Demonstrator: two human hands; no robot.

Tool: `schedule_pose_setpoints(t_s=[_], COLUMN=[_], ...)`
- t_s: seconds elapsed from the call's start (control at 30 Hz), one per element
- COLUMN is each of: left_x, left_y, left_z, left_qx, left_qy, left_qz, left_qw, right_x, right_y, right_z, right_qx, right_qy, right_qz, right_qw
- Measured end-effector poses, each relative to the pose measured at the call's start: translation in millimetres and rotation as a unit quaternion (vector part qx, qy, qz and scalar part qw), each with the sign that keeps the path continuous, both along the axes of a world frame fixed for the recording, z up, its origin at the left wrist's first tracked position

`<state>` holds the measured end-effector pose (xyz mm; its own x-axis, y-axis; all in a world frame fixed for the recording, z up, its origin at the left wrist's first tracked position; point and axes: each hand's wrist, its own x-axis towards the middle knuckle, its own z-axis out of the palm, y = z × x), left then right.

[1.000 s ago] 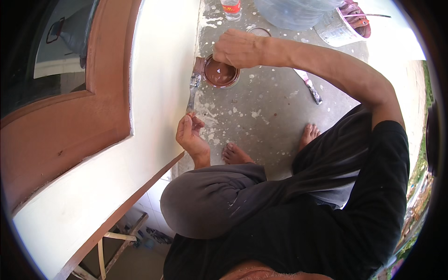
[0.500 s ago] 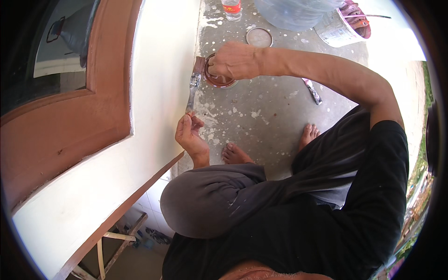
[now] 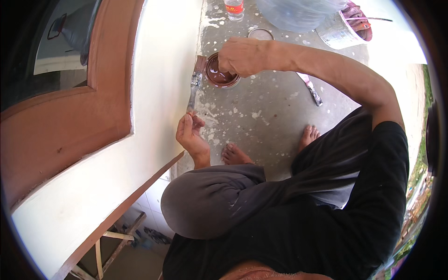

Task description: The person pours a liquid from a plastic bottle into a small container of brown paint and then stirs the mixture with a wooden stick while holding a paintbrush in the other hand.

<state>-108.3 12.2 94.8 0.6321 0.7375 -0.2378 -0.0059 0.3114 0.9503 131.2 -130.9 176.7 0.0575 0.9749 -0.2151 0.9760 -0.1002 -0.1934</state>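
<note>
Pinched by the end of its handle, a flat paintbrush (image 3: 193, 88) with brown bristles is held in my left hand (image 3: 190, 136), close along the white wall. The bristles lie beside an open can of brown paint (image 3: 215, 78) on the floor. My right hand (image 3: 242, 57) hangs over the can's right side with its fingers curled down toward the paint. Whatever those fingers hold, if anything, is hidden beneath the hand. A round can lid (image 3: 261, 34) lies just beyond my right wrist.
A paint-stained scraper-like tool (image 3: 313, 91) lies on the spattered floor (image 3: 261, 126) below my right forearm. Farther off stand a small bottle with a red label (image 3: 234, 10), a large clear bluish jug (image 3: 298, 13) and a white bucket (image 3: 337, 31). A brown-framed window (image 3: 109, 93) is at left.
My right hand has shifted a little to the right, and more of the brown paint in the can shows. The left hand and the brush have barely moved.
</note>
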Motion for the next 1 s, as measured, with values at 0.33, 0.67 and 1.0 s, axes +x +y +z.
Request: schedule_pose_setpoints(t_s=[0.33, 0.67, 1.0], left_x=[-3, 0, 1], left_y=[2, 4, -2], left_z=[-2, -4, -4], left_qx=[0.000, 0.000, 0.004], left_qy=[0.003, 0.001, 0.019], left_qz=[-0.013, -0.006, 0.002], left_qw=[1.000, 1.000, 1.000], right_x=[-3, 12, 1], right_y=[3, -1, 5], right_z=[-20, -36, -33], right_qx=[0.106, 0.159, 0.282], right_qy=[0.020, -0.033, -0.007], right_qz=[0.039, -0.041, 0.002], right_qw=[0.993, 0.986, 0.959])
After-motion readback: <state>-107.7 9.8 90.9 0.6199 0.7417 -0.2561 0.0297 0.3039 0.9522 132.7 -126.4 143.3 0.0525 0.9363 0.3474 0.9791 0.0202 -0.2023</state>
